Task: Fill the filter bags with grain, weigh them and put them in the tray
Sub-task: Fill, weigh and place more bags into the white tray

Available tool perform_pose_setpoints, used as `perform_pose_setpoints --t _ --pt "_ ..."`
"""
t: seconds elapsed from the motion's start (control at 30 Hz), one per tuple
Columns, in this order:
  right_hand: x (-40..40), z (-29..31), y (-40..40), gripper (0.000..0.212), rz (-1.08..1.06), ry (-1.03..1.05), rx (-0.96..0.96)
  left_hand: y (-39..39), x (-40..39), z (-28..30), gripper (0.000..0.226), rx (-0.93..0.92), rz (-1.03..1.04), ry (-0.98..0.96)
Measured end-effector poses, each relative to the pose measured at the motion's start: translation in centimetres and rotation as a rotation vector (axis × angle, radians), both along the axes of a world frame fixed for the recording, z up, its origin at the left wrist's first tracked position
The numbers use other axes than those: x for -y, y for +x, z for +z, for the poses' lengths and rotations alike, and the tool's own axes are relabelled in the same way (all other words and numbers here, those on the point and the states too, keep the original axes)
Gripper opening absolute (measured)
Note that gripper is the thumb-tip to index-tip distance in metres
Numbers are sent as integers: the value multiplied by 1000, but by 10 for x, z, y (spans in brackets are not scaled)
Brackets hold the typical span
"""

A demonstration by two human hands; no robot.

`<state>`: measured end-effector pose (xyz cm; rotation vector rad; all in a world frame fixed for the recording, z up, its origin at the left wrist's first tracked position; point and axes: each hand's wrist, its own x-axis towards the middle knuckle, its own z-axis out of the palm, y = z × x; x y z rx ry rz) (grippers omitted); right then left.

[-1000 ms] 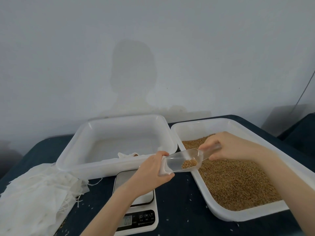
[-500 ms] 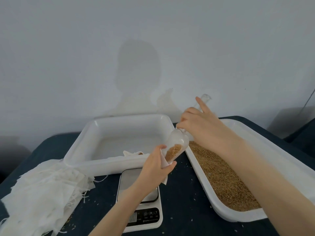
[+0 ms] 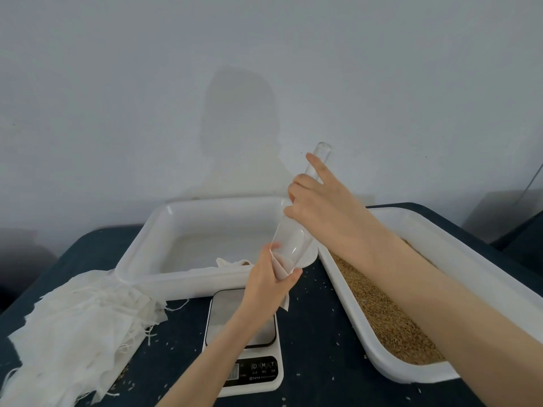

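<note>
A: Above the scale [image 3: 243, 324], the left hand [image 3: 266, 284] pinches the mouth of a filter bag [image 3: 281, 267]; what enters it?

B: The clear scoop [image 3: 292, 242], tipped steeply, its lip inside the bag. The right hand [image 3: 318, 207] grasps the handle, forefinger laid straight along it. No grain shows in the scoop's bowl.

A: How should the bag handle?

B: Probably as a thin, limp cloth: light, soft, apt to fold shut. Hold it at the rim, where the left hand's fingers already grip, and support it underneath once filled.

A: And the surroundings?

B: Right of the right hand lies the grain tray [image 3: 417, 368]; beyond the left hand, the white tray [image 3: 141, 254], one bag inside near its front wall; far left, spare bags [image 3: 73, 327].
</note>
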<state>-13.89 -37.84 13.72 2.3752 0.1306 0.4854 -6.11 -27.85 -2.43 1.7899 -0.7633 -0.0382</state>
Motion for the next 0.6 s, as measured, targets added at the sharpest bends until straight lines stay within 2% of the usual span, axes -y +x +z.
perform_pose_setpoints --t 0.1,0.33,0.47,0.53,0.6 --pt "-3 2 -1 60 27 -31 26 -1 -1 2 48 -8 25 2" --pt "9 2 -10 49 -10 -8 33 2 -6 11 47 23 15 25" --pt "32 1 -19 55 -108 131 -14 6 -15 15 31 87 -30 110" --pt "47 -3 -23 56 -195 221 -84 9 -20 16 20 27 -96 111" --pt "64 -12 -30 46 -277 348 -118 13 -24 17 17 -28 -128 104"
